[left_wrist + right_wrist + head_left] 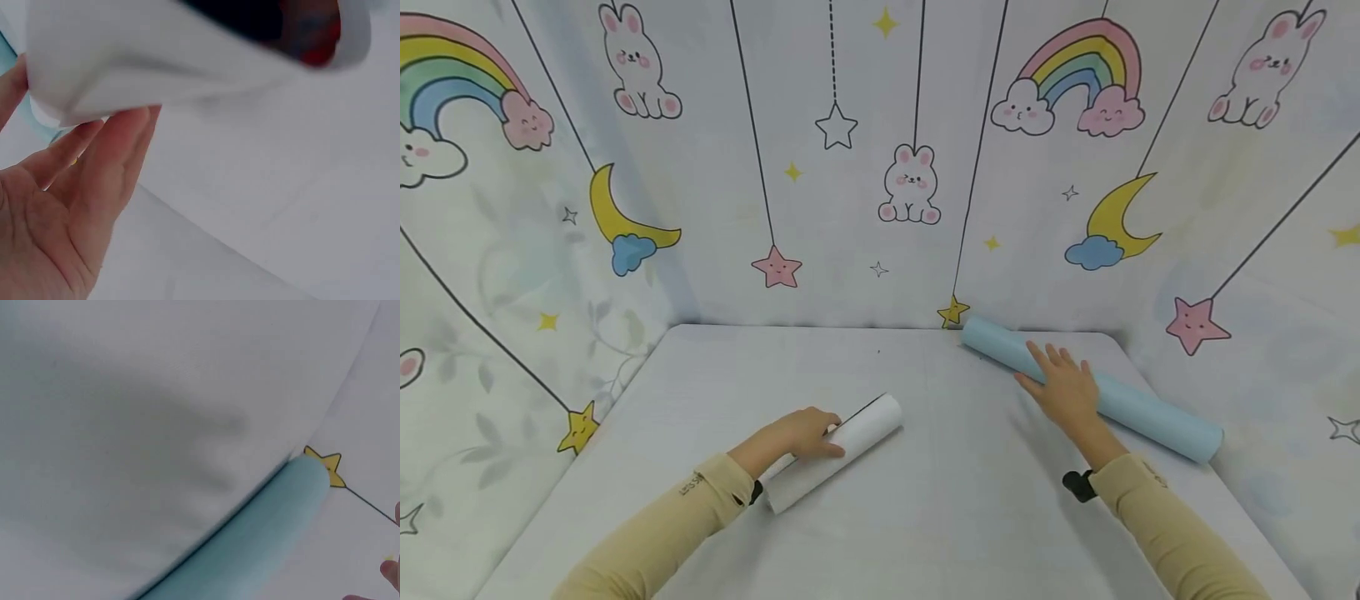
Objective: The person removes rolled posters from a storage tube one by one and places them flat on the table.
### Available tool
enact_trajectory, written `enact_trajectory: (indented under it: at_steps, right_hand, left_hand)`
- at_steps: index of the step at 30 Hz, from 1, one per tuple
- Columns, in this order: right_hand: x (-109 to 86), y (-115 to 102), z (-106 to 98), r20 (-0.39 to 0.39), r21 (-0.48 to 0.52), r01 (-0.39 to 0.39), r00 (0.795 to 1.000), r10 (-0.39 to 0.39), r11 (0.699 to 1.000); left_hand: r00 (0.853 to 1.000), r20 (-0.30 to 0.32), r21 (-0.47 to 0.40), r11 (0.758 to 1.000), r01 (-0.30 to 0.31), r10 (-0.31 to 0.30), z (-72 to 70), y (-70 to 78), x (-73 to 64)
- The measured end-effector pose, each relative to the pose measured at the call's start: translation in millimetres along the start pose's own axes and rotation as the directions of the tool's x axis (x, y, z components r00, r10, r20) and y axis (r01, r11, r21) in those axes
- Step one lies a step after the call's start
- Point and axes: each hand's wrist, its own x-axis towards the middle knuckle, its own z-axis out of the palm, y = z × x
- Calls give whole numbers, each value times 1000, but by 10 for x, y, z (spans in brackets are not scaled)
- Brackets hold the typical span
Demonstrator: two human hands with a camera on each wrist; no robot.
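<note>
A rolled white sheet [868, 429] lies slantwise at the middle of the table, its near end toward the left sleeve. My left hand [802, 433] grips it from the left, thumb on one side and fingers on the other. In the left wrist view, the rolled sheet [131, 53] shows a dark and red inner face at its open end. A long light-blue roll [1157, 419] stretches from the table's back edge toward the right. Over its middle, my right hand [1066, 390] has its fingers spread and straight. Fingertips [389, 572] appear at the right wrist view's edge.
The white-covered table [955, 517] is backed by a white cloth wall [850, 208] printed with rabbits, stars, moons and rainbows. The blue roll's far end meets the wall beside a yellow printed star [953, 311]. A dark band [1079, 486] shows at the right cuff.
</note>
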Motion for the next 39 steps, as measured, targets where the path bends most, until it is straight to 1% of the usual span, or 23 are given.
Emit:
enact_trajectory:
  at_steps: [2, 3, 7, 11, 14, 17, 22, 25, 29, 33, 39]
  right_hand:
    - [7, -45, 4, 0, 1, 6, 1000, -6, 1000]
    - [9, -66, 7, 0, 0, 9, 1000, -9, 1000]
    - [16, -167, 5, -2, -3, 29, 1000, -29, 1000]
    - [21, -279, -1, -34, 14, 64, 997, -64, 998]
    - [29, -378, -4, -62, 40, 91, 994, -88, 995]
    - [33, -485, -14, -57, 78, 123, 991, -119, 989]
    - [11, -646, -27, -28, 131, 198, 980, -196, 971]
    - [-4, -725, -20, -19, 157, 224, 974, -224, 962]
    - [-15, -827, -2, -4, 173, 240, 970, -243, 955]
    - [-30, -925, 11, 13, 176, 264, 963, -270, 948]
    - [-86, -1067, 14, 24, 218, 295, 951, -307, 930]
  left_hand:
    - [1000, 26, -93, 996, 11, -8, 14, -4, 10]
    - [999, 38, -143, 990, 15, -9, 28, -6, 16]
    - [997, 74, -304, 952, 27, -4, 113, 14, 51]
    - [997, 72, -411, 911, 34, -5, 204, 85, 87]
    - [998, 63, -475, 878, 51, -24, 260, 161, 123]
    - [998, 48, -520, 852, 65, -47, 308, 250, 178]
    - [996, 24, -568, 819, 80, -81, 395, 379, 304]
    - [996, 11, -604, 793, 73, -83, 436, 423, 381]
    - [996, -1, -641, 765, 68, -89, 449, 464, 447]
    - [995, 2, -658, 749, 77, -100, 441, 505, 469]
    - [994, 12, -666, 741, 87, -106, 439, 550, 476]
